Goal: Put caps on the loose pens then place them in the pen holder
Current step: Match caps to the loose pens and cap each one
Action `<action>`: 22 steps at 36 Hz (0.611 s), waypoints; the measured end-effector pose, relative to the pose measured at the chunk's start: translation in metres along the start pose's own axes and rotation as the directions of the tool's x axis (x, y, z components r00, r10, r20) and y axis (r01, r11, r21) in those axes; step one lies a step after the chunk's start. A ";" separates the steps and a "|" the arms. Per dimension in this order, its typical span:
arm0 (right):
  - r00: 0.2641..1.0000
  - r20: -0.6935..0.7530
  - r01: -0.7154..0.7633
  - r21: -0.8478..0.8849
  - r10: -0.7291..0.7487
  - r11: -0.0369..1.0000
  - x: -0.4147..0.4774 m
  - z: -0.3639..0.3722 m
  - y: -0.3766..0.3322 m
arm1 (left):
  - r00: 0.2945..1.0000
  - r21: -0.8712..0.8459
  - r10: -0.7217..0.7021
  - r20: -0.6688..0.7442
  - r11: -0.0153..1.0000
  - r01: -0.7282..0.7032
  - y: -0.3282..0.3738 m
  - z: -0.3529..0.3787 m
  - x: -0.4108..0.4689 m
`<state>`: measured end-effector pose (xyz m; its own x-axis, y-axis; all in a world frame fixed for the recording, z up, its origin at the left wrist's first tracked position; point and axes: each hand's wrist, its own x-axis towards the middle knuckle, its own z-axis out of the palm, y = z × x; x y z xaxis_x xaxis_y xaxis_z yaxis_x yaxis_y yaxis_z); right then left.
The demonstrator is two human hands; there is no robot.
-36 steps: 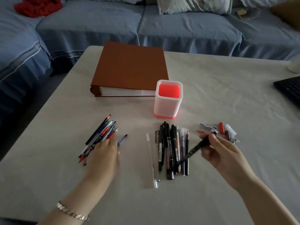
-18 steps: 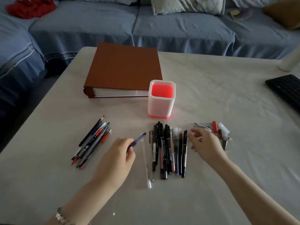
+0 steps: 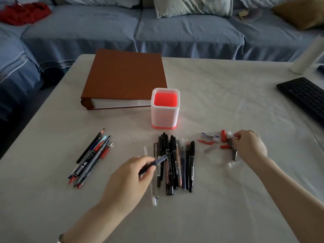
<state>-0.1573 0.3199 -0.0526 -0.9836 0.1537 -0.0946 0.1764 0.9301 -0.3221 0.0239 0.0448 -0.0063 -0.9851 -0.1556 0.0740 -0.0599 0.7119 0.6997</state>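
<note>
My left hand (image 3: 129, 176) pinches the likely light, stiff blue pen (image 3: 154, 163) mid-barrel, lower centre; right hand (image 3: 249, 146) among caps (image 3: 223, 138), grip unclear.

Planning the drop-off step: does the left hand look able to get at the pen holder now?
Probably yes. The left hand grips a blue pen just short of the pen holder; only flat-lying black pens lie between, and its top is open.

A binder (image 3: 126, 76), pen holder (image 3: 164, 116), left pens (image 3: 91, 158), middle pens (image 3: 177, 165), right-side caps (image 3: 223, 138) and a keyboard (image 3: 305, 95) are carried by the counter (image 3: 228, 102).
</note>
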 end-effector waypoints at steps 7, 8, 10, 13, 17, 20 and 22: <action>0.954 -0.185 0.275 0.227 -0.235 0.934 -0.032 -0.013 -0.019 | 1.000 -0.033 0.010 0.002 0.999 -0.010 0.001 0.002 0.000; 0.933 -0.208 0.350 0.318 -0.295 0.881 -0.041 -0.015 -0.025 | 1.000 -0.042 0.002 -0.002 0.999 -0.002 0.002 0.002 0.000; 0.895 -0.246 0.445 0.481 -0.371 0.755 -0.063 -0.020 -0.039 | 1.000 -0.066 -0.014 -0.006 0.998 0.014 0.001 0.002 0.000; 0.862 -0.307 0.502 0.616 -0.402 0.607 -0.090 -0.023 -0.055 | 1.000 -0.110 -0.029 0.005 0.994 0.029 -0.001 0.004 0.000; 0.822 -0.363 0.556 0.679 -0.439 0.479 -0.114 -0.025 -0.068 | 1.000 -0.111 -0.009 0.008 0.994 0.010 -0.003 0.004 -0.001; 0.787 -0.414 0.602 0.680 -0.457 0.420 -0.126 -0.027 -0.074 | 1.000 -0.103 -0.001 0.007 0.995 0.002 -0.001 0.000 -0.002; 0.757 -0.435 0.641 0.638 -0.488 0.426 -0.131 -0.027 -0.074 | 1.000 -0.106 -0.009 0.019 0.994 0.011 0.000 -0.001 -0.002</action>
<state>-0.0423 0.2398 0.0087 -0.8472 -0.1929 0.4951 -0.5312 0.2824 -0.7988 0.0260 0.0437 -0.0058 -0.9873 -0.1492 0.0543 -0.0532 0.6333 0.7721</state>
